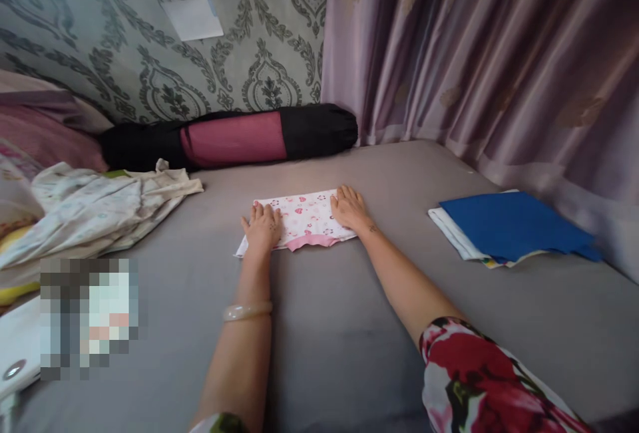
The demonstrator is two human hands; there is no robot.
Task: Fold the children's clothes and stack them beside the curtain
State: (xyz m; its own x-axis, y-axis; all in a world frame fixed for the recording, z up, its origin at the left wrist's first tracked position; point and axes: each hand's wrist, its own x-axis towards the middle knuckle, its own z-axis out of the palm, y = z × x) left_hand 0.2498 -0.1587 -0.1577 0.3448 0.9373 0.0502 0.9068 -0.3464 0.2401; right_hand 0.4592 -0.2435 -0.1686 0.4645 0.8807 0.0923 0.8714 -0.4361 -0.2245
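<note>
A white garment (pixel 305 215) printed with pink hearts and flowers lies folded flat on the grey bed sheet (pixel 329 326). Pink trim shows along its near edge. My left hand (pixel 263 225) rests on the garment's left end, palm down with the fingers spread. On its right end lies my right hand (pixel 348 208), also flat, with the fingers stretched out and the thumb apart. Both palms touch the cloth, and neither hand grips it. A pale bangle (pixel 247 312) circles my left wrist.
Folded clothes (pixel 514 223), blue on top, lie at the right. Crumpled light clothes (pixel 110 203) are heaped at the left. A black and pink roll-shaped bag (pixel 234 139) lies along the wall, beside the purple curtain (pixel 449 47). A white device (pixel 22 346) sits at the lower left.
</note>
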